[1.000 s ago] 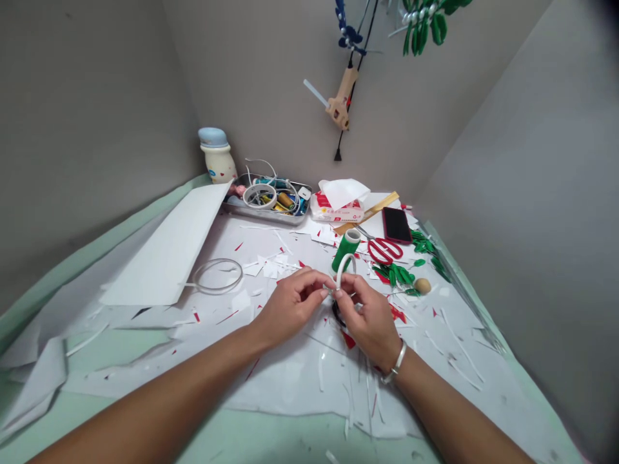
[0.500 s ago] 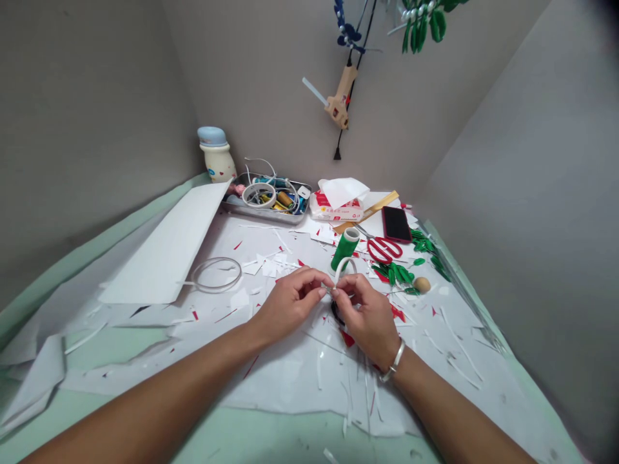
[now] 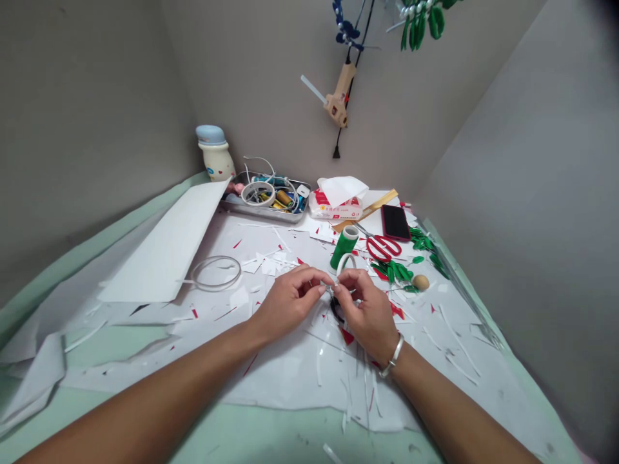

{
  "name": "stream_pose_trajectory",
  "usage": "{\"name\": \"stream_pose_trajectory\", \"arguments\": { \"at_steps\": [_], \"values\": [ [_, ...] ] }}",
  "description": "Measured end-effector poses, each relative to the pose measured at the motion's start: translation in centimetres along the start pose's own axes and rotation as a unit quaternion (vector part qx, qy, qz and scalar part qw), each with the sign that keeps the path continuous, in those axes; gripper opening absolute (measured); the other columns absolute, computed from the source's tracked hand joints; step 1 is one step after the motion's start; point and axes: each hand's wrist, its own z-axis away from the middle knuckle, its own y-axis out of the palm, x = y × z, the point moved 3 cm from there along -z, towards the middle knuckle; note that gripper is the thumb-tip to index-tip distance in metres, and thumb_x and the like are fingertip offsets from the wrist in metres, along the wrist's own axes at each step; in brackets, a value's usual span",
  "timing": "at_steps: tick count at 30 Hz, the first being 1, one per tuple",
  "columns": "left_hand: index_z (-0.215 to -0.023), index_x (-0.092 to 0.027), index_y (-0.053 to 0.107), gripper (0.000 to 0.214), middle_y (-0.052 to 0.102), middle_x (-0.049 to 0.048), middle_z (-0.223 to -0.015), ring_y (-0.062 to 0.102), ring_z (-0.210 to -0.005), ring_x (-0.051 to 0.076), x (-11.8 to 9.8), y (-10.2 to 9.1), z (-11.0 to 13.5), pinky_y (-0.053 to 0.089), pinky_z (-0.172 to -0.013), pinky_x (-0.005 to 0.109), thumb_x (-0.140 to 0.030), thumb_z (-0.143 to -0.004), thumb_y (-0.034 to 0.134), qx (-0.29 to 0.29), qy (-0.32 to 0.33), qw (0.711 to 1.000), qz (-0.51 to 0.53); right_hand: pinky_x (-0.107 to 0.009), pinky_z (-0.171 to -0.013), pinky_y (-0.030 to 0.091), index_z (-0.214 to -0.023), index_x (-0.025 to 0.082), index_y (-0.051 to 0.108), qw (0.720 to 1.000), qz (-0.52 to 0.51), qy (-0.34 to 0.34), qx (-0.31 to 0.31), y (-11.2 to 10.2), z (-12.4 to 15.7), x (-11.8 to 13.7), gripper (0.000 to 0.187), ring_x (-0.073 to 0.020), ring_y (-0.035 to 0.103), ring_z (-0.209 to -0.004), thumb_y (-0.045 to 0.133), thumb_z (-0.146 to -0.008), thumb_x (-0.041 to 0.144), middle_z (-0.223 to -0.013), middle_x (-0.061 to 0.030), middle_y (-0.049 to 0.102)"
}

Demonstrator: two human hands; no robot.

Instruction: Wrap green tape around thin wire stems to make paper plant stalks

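Fingertips [image 3: 322, 290] closed on white loop [image 3: 345, 261], probably

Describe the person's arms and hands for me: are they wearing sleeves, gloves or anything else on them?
Both forearms are bare, with no sleeves, and neither the left hand nor the right hand wears a glove. The right wrist carries a slim silver-coloured bangle. Nothing shows on the left wrist, and no cables or markings appear on either arm.
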Motion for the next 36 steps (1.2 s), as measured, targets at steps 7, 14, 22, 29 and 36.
{"name": "stream_pose_trajectory", "arguments": {
  "at_steps": [7, 14, 22, 29, 36],
  "values": [
    [-0.097, -0.02, 0.066, 0.02, 0.063, 0.0039, -0.092, 0.055, -0.077, 0.014, -0.07, 0.01, -0.02, 0.043, -0.071, 0.029, -0.024, -0.085, 0.051, -0.004, -0.005, 1.0, -0.001, -0.023, -0.063, 0.046, -0.088, 0.021, 0.056, 1.0, -0.014, -0.008, -0.005, -0.18, -0.07, 0.21, 0.007, -0.0124, 0.057, -0.071, 0.05, -0.086, 0.02, -0.082, 0.0001, 0.062],
    [-0.097, -0.02, 0.066, 0.019, 0.064, 0.0038, -0.093, 0.056, -0.08, 0.015, -0.06, 0.0, 0.03, 0.043, -0.074, 0.03, -0.025, -0.086, 0.051, -0.006, -0.004, 1.0, 0.008, -0.024, -0.064, 0.045, -0.088, 0.021, 0.055, 1.0, -0.019, -0.004, -0.007, -0.26, -0.01, 0.09, 0.007, -0.0128, 0.056, -0.071, 0.049, -0.086, 0.02, -0.08, 0.0006, 0.061],
    [-0.096, -0.021, 0.066, 0.02, 0.062, 0.0031, -0.092, 0.055, -0.079, 0.014, -0.24, -0.02, -0.03, 0.042, -0.072, 0.029, -0.025, -0.087, 0.05, 0.003, 0.005, 1.0, -0.004, -0.025, -0.065, 0.044, -0.087, 0.021, 0.055, 1.0, -0.02, -0.012, -0.004, -0.33, -0.06, 0.29, 0.007, -0.013, 0.055, -0.072, 0.048, -0.086, 0.019, -0.081, 0.0004, 0.06],
    [-0.097, -0.021, 0.067, 0.021, 0.062, 0.0029, -0.091, 0.055, -0.077, 0.014, -0.19, 0.02, -0.04, 0.041, -0.072, 0.028, -0.023, -0.087, 0.049, 0.008, 0.014, 1.0, -0.017, -0.025, -0.066, 0.044, -0.087, 0.022, 0.055, 1.0, -0.02, -0.019, -0.006, -0.28, -0.05, 0.15, 0.008, -0.0134, 0.056, -0.072, 0.047, -0.086, 0.018, -0.08, 0.0004, 0.06],
    [-0.098, -0.021, 0.066, 0.021, 0.062, 0.0025, -0.093, 0.056, -0.082, 0.014, -0.17, 0.06, 0.12, 0.041, -0.074, 0.028, -0.023, -0.088, 0.048, 0.006, 0.017, 1.0, -0.009, -0.025, -0.066, 0.044, -0.087, 0.021, 0.055, 1.0, -0.026, -0.014, -0.005, -0.3, -0.01, 0.16, 0.009, -0.013, 0.055, -0.071, 0.047, -0.086, 0.017, -0.08, 0.0007, 0.06]
  ]
}}
